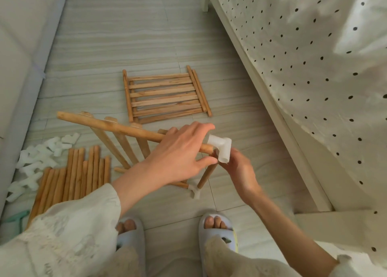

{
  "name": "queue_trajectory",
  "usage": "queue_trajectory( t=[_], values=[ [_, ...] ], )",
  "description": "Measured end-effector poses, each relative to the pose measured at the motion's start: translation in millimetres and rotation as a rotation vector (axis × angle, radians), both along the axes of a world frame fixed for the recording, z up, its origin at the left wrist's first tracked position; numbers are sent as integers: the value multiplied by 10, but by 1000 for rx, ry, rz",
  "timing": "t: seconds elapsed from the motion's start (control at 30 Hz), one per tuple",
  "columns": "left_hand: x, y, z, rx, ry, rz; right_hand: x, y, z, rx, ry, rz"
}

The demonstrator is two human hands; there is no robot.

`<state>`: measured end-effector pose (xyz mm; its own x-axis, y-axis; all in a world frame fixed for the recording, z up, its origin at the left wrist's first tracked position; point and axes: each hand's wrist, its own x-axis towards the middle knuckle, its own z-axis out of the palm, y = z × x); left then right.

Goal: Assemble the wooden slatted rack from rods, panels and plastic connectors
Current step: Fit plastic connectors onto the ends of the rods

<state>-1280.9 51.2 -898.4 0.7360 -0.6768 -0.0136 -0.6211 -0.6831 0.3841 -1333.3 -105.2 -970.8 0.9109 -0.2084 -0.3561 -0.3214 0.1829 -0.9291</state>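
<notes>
While the left hand grips the long rod, the right hand holds the white connector. No writing shows. Pale wood-grain floor, centre frame, bears a slatted panel.

A pale, wood-grained tiled floor is spreading across the middle of the view; to its right a white fabric with small black dots is draping down over a cream frame; to the floor's left a white cushioned surface is rising; on the floor's near edge two pale blue open-toed slippers are standing.
</notes>
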Motion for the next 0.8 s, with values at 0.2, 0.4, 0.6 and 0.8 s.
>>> queue_trajectory(
  t=[0.2, 0.4, 0.6, 0.8],
  values=[
    [29, -114, 41, 125, -171, -261, -38, 38, -245, -500, -202, 329],
    [91, -238, 48, 186, -127, -316, -14, 60, -343, -717, -345, 308],
    [54, -270, 13, 183, -163, -277, 8, 149, -394, -708, -341, 203],
    [-1, -293, 84, 161, -150, -181, -8, 210, -367, -672, -360, 148]
  ],
)
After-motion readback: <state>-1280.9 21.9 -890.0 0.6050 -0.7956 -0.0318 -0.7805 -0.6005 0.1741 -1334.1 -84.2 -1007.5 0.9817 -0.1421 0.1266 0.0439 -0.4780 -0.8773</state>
